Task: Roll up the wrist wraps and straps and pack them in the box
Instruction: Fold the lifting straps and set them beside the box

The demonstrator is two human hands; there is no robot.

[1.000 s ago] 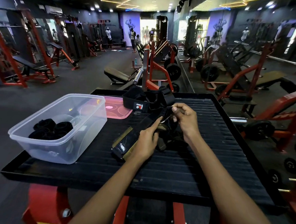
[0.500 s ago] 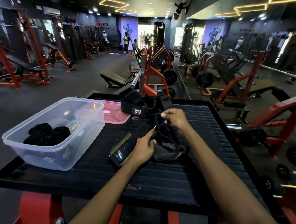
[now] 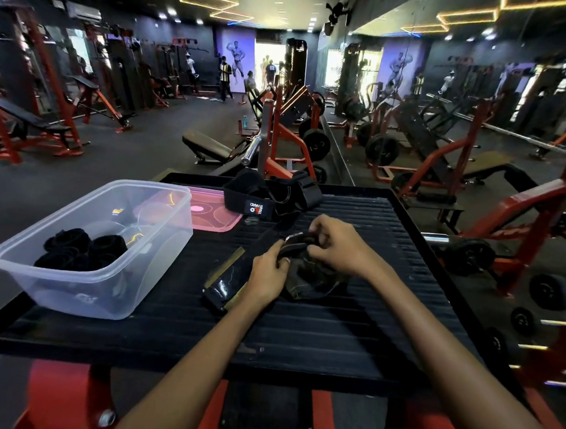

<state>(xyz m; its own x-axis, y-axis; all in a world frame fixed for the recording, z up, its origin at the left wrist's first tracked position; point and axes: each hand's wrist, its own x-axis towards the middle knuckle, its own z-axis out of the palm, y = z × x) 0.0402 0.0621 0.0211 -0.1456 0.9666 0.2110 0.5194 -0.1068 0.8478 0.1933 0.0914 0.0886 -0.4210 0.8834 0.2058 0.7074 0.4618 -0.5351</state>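
- The step in hand, as I judge it, is the rolling of one more strap: both hands work on a dark strap (image 3: 307, 276) that lies on the black ribbed platform (image 3: 300, 332), a little right of the middle.
- The left hand (image 3: 265, 276) has its fingers curled on the near end of this strap and pinches it at the edge. Under this hand a long flat band with an olive border (image 3: 225, 282) lies straight on the platform; I cannot tell if it is part of the same strap or a separate one.
- The right hand (image 3: 334, 248) has its fingers bent down over the top of the strap and grasps the folded part, where a small shiny piece, maybe a buckle, shows.
- The strap is not yet a tight roll; its lower part spreads loose on the platform toward the person.
- The clear plastic box (image 3: 95, 288) stands at the left of the platform, well apart from the hands. Some black rolls (image 3: 81, 249) already lie in it, in its near left part.
- Behind the box the pink lid (image 3: 215, 211) lies flat, and beside it, at the far edge, a heap of black wraps (image 3: 269, 196) waits, not rolled.
- The next move, I think, calls for a firm turn of the fingers, so that the roll begins tight and the loose part does not slip out; only then can it go to the box.
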